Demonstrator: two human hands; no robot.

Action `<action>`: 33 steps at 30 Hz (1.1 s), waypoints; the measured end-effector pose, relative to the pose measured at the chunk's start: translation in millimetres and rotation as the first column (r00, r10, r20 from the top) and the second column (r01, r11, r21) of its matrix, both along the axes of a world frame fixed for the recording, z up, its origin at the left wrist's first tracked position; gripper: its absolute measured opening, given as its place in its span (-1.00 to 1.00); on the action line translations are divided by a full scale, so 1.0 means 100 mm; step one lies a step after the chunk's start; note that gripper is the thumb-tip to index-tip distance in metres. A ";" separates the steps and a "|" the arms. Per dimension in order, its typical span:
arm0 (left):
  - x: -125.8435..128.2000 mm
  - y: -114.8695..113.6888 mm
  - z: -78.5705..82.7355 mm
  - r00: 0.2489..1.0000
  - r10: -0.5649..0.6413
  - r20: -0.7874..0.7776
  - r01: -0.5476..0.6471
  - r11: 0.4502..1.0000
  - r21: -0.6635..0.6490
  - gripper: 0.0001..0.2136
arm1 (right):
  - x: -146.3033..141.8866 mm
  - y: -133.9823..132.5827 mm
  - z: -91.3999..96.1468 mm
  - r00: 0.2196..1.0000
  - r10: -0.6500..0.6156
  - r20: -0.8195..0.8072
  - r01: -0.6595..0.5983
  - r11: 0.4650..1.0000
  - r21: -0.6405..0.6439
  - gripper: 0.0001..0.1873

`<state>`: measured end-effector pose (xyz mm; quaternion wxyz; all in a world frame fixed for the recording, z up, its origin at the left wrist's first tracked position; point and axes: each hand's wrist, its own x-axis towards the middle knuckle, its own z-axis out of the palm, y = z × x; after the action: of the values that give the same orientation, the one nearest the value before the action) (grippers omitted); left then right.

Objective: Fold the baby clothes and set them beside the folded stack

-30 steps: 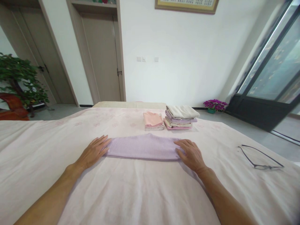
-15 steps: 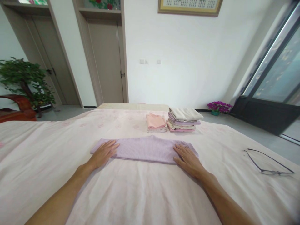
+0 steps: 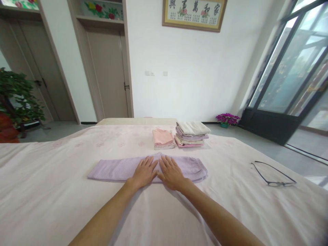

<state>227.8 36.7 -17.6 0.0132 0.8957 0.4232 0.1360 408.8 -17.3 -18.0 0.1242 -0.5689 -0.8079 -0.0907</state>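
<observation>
A pair of lilac striped pants (image 3: 112,169), folded lengthwise into a long strip, lies across the bed in front of me. Its gathered waistband is at the right end. My left hand (image 3: 145,172) rests flat on the middle of the pants, fingers stretched out. Right beside it, my right hand (image 3: 171,173) also lies flat with extended fingers, the thumbs almost meeting. Neither hand grips the cloth. Just beyond are a small pile of folded pink cloth (image 3: 163,137) and a taller stack of folded clothes (image 3: 192,133) with a cream piece on top.
The pale pink sheet (image 3: 56,191) under everything is slightly wrinkled. Eyeglasses (image 3: 275,176) lie with arms unfolded on the right. Past the bed are a plant (image 3: 20,95), purple flowers (image 3: 227,119) and a dark-framed glass door (image 3: 276,78).
Both hands have slid inward from the two ends of the pants to the middle. The view has tilted up and turned slightly right.
</observation>
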 end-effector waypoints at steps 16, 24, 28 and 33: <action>-1.07 0.07 -0.06 0.999 0.007 -0.053 -0.009 0.999 -0.033 -0.39 | 1.17 -0.05 -0.17 0.973 -0.213 0.094 0.198 0.970 0.142 -0.39; -1.79 0.19 -0.18 0.933 0.351 -0.082 -0.354 0.935 -0.021 -0.37 | 1.23 0.00 -0.22 0.981 -0.172 0.087 0.158 0.977 0.140 -0.43; -1.89 0.20 -0.18 0.885 0.462 -0.062 -0.465 0.885 -0.038 -0.41 | 1.24 -0.01 -0.23 0.986 -0.140 0.096 0.126 0.982 0.138 -0.48; -2.16 0.29 -0.17 0.821 0.545 0.172 -0.518 0.836 -0.179 -0.50 | 1.24 0.00 -0.24 0.981 -0.164 0.106 0.147 0.978 0.148 -0.45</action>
<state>11.6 66.0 -34.9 0.0763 0.7190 0.6600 0.2040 533.2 -17.6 -41.9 0.1082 -0.6141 -0.7585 -0.1896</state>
